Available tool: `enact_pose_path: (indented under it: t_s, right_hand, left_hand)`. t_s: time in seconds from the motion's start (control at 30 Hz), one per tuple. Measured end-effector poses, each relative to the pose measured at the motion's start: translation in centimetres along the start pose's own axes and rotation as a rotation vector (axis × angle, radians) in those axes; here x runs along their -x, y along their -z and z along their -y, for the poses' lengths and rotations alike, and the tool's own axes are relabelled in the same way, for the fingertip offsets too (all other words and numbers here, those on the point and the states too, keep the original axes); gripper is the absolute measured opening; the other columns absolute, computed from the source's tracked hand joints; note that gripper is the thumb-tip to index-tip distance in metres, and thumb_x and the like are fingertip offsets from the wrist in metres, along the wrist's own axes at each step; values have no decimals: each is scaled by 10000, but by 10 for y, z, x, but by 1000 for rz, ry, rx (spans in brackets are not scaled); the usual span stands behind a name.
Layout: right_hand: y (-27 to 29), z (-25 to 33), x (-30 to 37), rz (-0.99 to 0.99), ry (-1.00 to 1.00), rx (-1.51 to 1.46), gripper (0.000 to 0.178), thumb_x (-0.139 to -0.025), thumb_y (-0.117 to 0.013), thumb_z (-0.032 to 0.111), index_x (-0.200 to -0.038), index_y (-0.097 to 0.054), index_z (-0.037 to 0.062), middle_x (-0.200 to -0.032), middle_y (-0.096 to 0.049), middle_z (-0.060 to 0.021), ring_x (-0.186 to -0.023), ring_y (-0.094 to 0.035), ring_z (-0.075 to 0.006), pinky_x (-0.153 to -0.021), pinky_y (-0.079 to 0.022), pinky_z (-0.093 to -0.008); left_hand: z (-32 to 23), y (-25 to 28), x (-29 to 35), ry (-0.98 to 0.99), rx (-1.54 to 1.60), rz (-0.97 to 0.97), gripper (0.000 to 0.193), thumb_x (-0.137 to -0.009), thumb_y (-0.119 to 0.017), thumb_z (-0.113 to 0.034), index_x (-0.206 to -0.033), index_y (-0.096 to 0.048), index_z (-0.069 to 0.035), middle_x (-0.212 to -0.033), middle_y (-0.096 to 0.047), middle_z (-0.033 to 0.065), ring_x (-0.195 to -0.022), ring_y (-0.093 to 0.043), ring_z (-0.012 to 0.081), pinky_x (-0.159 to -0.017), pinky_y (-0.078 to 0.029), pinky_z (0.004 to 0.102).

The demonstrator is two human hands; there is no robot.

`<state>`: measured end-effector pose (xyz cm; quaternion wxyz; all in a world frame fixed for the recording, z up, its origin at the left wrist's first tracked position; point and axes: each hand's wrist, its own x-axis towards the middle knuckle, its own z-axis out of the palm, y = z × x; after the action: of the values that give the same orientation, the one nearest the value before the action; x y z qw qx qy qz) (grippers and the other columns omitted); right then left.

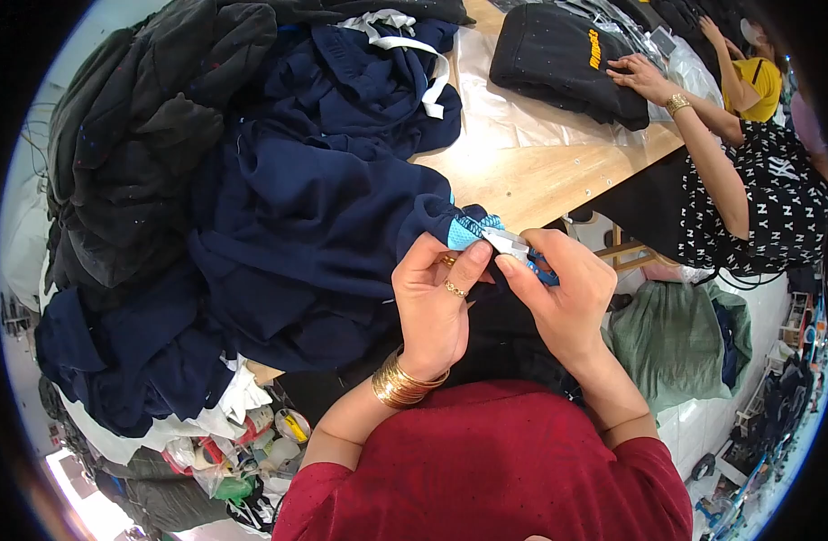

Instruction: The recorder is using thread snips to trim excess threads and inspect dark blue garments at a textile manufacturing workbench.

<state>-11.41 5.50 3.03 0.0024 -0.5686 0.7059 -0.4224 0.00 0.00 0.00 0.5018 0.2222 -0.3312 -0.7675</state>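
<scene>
Hands: left hand (438,293) pinching a light-blue trim (464,235), right hand (563,288) gripping a small white piece (504,242), both just off the counter's near edge!
Counter (531,185): pale wood, its left side buried.
Navy garment (315,212): sprawled across that left side, trimmed end out at the near edge.
Charcoal heap (152,144): bulging by the left edge.
Folded black garment (549,59): farther right along the counter, a co-worker's hand (644,79) on it.
White piece: right beside the trim, blue showing under the fingers, kind unclear.

Wooden table (500,185), heaped navy garments (297,212), folded black garment (549,59) on clear plastic (495,113)
</scene>
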Motion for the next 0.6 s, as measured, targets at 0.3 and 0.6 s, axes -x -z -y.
enact_pose_path:
  t_s: [0.3, 0.6]
  right_hand:
    - [-1, -1, -2, 4, 4, -2, 225, -710, -738, 236, -790, -614, 66, -647, -577, -46, -530, -539, -192, -476, -409, -288]
    - [-3, 1, -3, -30, 25, -17, 228, -703, -742, 237, -791, -615, 69, -642, -572, -44, -528, -534, -193, -479, -409, -288]
  left_hand:
    - [-1, -2, -1, -1, 0, -23, 141, -825, -635, -7, -963, -615, -32, -953, -645, 29, -807, -585, 82, -630, -474, 213]
    - [-1, -2, -1, -40, 4, -11, 144, -829, -622, 16, -970, -611, -13, -949, -636, 38, -808, -585, 92, -643, -481, 219]
